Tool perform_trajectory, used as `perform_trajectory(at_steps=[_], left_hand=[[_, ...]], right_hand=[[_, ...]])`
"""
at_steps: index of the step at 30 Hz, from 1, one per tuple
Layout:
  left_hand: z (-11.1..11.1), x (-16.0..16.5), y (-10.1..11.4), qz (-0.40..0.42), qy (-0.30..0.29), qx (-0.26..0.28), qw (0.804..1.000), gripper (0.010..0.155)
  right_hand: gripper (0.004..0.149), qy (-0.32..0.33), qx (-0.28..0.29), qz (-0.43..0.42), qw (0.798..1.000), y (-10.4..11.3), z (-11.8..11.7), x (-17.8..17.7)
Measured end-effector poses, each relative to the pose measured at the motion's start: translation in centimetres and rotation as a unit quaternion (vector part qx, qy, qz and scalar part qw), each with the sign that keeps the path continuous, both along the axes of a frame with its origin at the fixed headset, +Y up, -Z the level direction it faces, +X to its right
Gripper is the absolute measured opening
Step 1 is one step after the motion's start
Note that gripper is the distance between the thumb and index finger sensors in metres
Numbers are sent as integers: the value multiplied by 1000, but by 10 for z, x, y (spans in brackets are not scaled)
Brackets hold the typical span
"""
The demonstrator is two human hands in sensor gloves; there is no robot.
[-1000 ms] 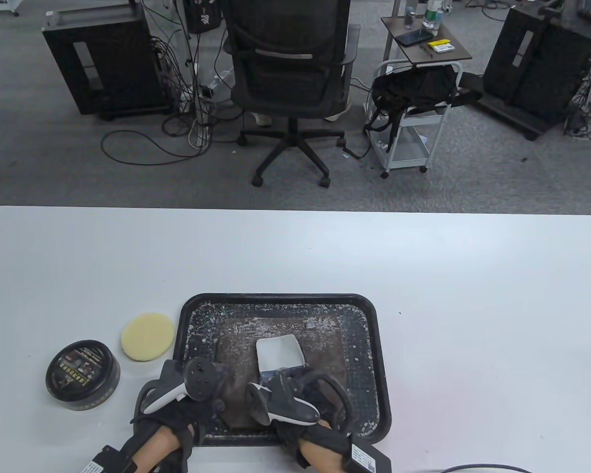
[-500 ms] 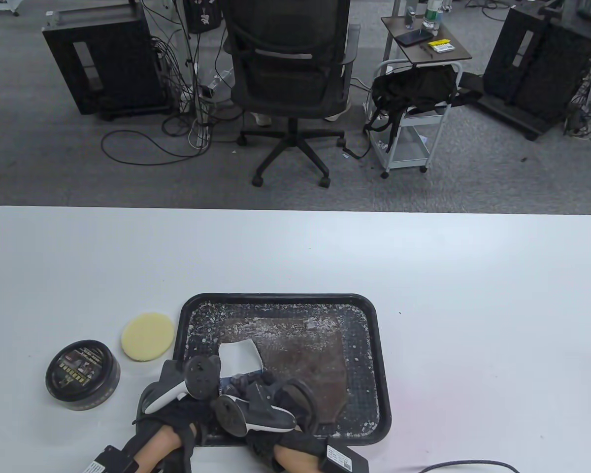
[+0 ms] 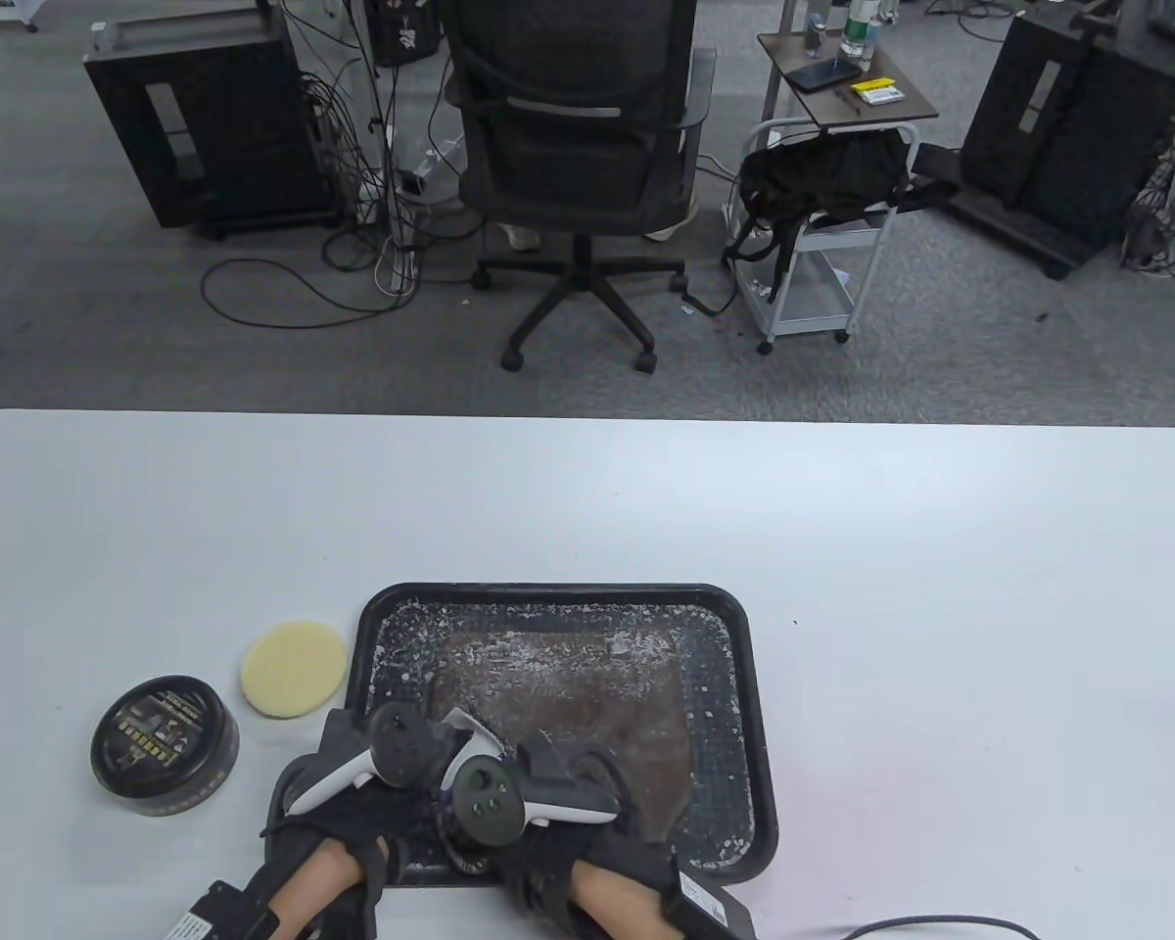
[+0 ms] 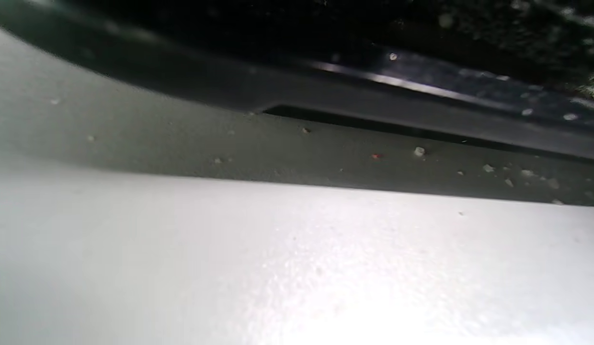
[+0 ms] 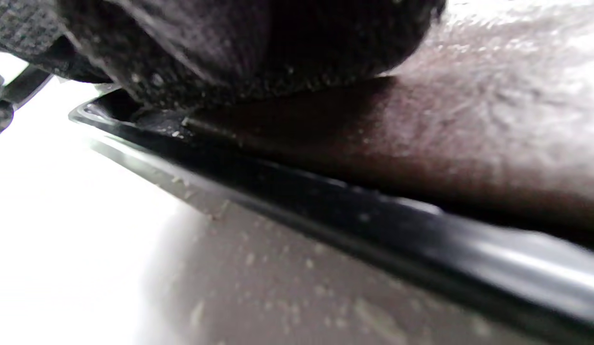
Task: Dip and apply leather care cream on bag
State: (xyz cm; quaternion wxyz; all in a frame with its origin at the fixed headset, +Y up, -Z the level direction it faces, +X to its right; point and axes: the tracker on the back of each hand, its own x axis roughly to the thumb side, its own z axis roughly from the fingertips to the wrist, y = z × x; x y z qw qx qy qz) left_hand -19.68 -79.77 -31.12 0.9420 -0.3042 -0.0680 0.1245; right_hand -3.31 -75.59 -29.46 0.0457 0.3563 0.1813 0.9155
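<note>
Brown leather bag (image 3: 597, 725) is streaked with cream already; white cloth (image 3: 470, 744) is pressed by right hand (image 3: 539, 793), grip unclear; tin (image 3: 164, 746) lidded.

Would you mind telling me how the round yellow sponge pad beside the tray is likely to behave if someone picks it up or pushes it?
The sponge pad looks like foam, so it is probably very light and would squash under a pinch. It lies flat on the table as a low disc, so a push should slide it rather than roll or tip it. It seems unlikely to be fragile.
</note>
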Motion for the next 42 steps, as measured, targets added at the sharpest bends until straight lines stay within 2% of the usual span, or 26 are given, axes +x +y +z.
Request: perform_trajectory(at_steps=[10,17,28,36,42], left_hand=[[-2,0,1,-11,2,-18,1000,71],[-4,-1,2,-13,3,-21,1000,66],[-5,-1,2,-16,4,-26,1000,66],[-7,-1,4,-18,6,-38,999,66],[-9,0,6,-21,5,-40,999,66]], right_hand=[[50,-3,-26,12,1000,2,-3,21],[49,-1,-14,54,998,4,-2,43],[45,-56,-38,42,997,11,-14,105],[44,-102,-69,-16,992,12,-16,157],[43,-136,-73,-28,988,14,-20,187]])
